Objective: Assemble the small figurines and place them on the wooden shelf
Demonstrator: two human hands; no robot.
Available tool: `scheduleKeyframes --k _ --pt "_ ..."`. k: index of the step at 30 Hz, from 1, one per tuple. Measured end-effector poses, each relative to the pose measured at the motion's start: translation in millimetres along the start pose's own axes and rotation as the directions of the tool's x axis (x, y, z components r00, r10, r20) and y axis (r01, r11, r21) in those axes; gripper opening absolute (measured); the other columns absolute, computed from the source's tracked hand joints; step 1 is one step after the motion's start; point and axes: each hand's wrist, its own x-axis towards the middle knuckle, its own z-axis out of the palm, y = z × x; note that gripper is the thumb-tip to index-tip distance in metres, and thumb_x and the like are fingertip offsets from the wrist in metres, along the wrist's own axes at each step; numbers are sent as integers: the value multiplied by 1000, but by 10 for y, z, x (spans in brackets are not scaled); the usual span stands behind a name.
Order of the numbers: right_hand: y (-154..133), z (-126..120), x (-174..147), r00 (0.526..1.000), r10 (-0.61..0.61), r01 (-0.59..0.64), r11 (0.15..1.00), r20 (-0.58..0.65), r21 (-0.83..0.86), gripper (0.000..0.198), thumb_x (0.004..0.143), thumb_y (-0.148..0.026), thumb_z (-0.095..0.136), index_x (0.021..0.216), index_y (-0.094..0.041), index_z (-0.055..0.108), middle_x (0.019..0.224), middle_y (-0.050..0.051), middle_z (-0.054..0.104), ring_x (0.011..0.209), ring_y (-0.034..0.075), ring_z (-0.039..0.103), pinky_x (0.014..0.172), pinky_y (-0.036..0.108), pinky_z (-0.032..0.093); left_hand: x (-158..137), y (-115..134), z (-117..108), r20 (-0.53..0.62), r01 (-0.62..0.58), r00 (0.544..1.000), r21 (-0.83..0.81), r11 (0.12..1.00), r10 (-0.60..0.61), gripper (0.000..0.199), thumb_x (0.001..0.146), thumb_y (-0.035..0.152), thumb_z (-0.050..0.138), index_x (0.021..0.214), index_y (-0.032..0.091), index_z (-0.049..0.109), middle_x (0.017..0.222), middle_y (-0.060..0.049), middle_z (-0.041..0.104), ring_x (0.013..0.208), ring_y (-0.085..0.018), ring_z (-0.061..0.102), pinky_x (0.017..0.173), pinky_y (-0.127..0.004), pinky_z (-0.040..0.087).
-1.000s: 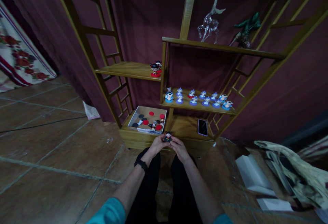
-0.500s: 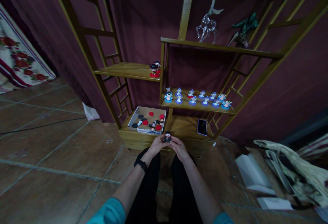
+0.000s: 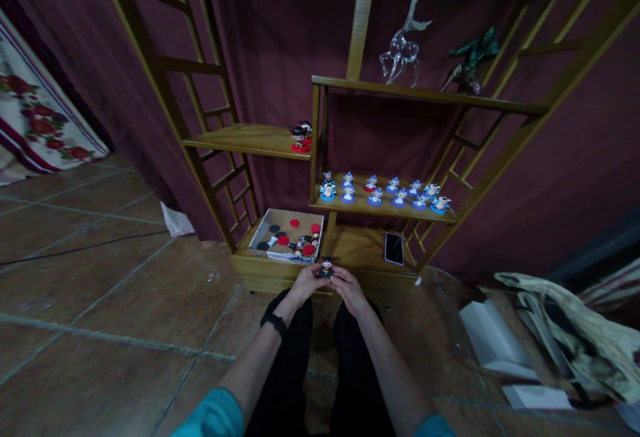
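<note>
Near the box (image 3: 283, 216) of discs (image 3: 283, 240), left fingers (image 3: 316, 282) and right fingers (image 3: 342, 280) grip a figurine (image 3: 327, 268).

Teal left sleeve (image 3: 213, 414) ending around the elbow, matching teal right sleeve (image 3: 434, 426) at the lower edge of view, bare forearms (image 3: 254, 362), chunky black band (image 3: 275, 321) around the left wrist, uncovered left hand (image 3: 304, 284) and right hand (image 3: 349, 292), plain black trousers (image 3: 281, 390).

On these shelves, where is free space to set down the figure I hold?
Left shelf: bare wood left of the two black-haired figures. Bottom shelf: bare wood between the post and the phone. Crowded: the middle shelf, holding two rows of small figures.
</note>
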Motion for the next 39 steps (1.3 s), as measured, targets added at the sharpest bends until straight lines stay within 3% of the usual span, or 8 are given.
scheduleKeyframes --k 11,39 --pt "6 12 6 1000 -12 12 999 12 32 39 57 -30 72 93 -20 61 94 5 64 92 21 58 85 41 43 20 -67 -16 16 -29 999 31 999 28 42 56 18 71 97 12 60 87 -6 65 78 -16 59 76 -29 43" --pt "71 -29 45 1000 -21 21 1000 -7 10 35 57 -27 70 89 -21 57 89 3 63 87 19 59 82 39 44 -67 158 31 46 48 998 -117 992 -43 43 53 12 71 95 15 63 87 -3 66 80 -15 58 81 -29 40"
